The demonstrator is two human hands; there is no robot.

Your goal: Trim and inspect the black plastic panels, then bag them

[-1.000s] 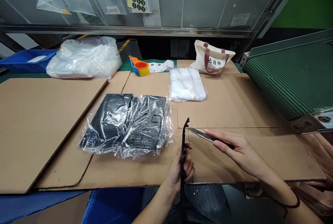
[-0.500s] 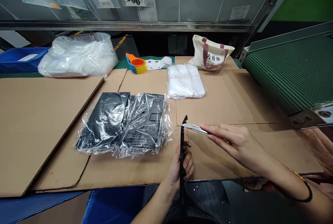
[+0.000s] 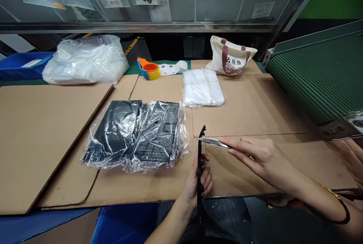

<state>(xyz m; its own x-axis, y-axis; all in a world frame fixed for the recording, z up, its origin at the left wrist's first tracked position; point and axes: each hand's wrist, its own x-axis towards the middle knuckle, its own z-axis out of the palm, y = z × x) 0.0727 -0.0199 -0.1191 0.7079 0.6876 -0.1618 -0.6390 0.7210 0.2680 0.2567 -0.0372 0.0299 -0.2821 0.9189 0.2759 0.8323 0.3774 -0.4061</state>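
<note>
My left hand (image 3: 202, 179) is closed around a thin black plastic panel (image 3: 199, 168), held upright and seen edge-on at the table's front edge. In my right hand (image 3: 259, 157) is a slim metal utility knife (image 3: 214, 142), pinched between thumb and fingers. Its tip meets the panel's edge near the top; whether it cuts into the plastic is too small to tell. To the left lie black perforated panels (image 3: 113, 130) wrapped in clear plastic, and beside them another wrapped black panel (image 3: 159, 132).
Cardboard sheets (image 3: 249, 104) cover the table. A stack of white bags (image 3: 202, 89), a tape dispenser (image 3: 150, 70), a canvas bag (image 3: 231, 56) and a big plastic bag (image 3: 85, 60) stand behind. A blue tray (image 3: 25, 68) is far left. A green conveyor belt (image 3: 317, 77) borders the right.
The knife tip has shifted slightly down along the panel's upper edge. My left hand keeps its hold, and the view has moved a little.
</note>
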